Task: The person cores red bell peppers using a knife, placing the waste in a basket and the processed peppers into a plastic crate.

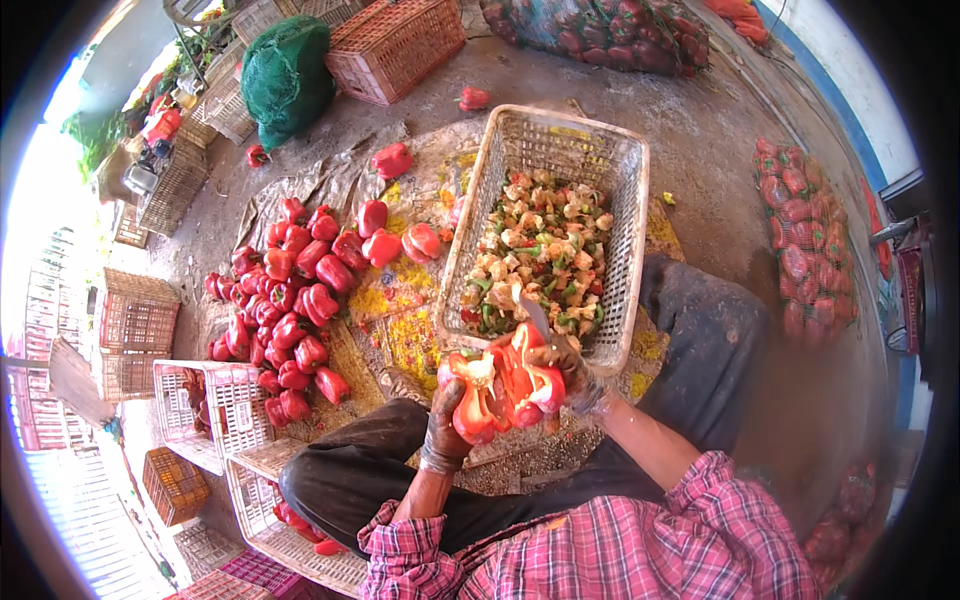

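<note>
A red bell pepper point(500, 388), split apart with its pale ribs and seeds showing, is between my hands above my lap. My left hand point(446, 428), dark and wet-looking, is closed round the pepper's left side. My right hand point(578, 378) is closed on a small knife point(531, 310), whose blade points up and away, and it also touches the pepper's right side. Just beyond is a pale plastic crate point(640, 200) holding many cut pepper cores with green stems. The knife's handle is hidden by my fingers.
A heap of whole red peppers point(290, 300) lies on a yellow-stained sheet point(385, 325) to the left. White crates point(240, 410) stand by my left knee. Net sacks of peppers point(805, 235) lie right and far, near a green net bundle point(285, 80) and a reddish crate point(395, 50).
</note>
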A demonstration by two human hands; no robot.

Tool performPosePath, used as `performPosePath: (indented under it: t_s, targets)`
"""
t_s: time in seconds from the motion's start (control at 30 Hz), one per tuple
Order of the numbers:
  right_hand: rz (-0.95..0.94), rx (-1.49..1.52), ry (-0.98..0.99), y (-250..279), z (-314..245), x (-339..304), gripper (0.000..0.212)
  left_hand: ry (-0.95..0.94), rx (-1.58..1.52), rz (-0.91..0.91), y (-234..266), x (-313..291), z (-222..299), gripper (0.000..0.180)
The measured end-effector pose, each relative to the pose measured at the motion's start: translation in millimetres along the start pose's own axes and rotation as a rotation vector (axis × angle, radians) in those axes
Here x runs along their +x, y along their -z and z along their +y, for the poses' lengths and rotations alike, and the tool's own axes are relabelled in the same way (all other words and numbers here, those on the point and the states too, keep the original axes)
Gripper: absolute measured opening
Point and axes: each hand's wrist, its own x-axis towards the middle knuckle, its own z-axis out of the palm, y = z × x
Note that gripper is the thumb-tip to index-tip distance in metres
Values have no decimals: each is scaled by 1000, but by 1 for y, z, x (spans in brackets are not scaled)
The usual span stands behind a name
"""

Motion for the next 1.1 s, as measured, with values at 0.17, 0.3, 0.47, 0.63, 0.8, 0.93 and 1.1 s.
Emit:
performPosePath:
  t_s: [0.17, 0.3, 0.47, 0.63, 0.8, 0.93, 1.1]
  targets:
    - [433, -362, -313, -8, -39, 26, 52, -169, 213, 58, 11, 14, 12, 68]
    - [313, -232, -452, -26, -53, 32, 60, -260, 629, 212, 10, 15, 7, 78]
    - [117, -58, -620, -14, 6, 1, 58, -848, 1523, -74, 5, 25, -10, 56]
    - [-77, -409, -657, -20, -25, -1, 24, -257, 924, -27, -9, 18, -20, 52]
    - [-3, -737, -280, -32, -5, 6, 18, -620, 1352, -34, 1, 23, -26, 40]
    - [132, -507, -482, -57, -44, 25, 15, -525, 1185, -4, 4, 23, -27, 41]
    - [118, -382, -363, -59, -48, 24, 17, -246, 878, 97, 14, 16, -36, 47]
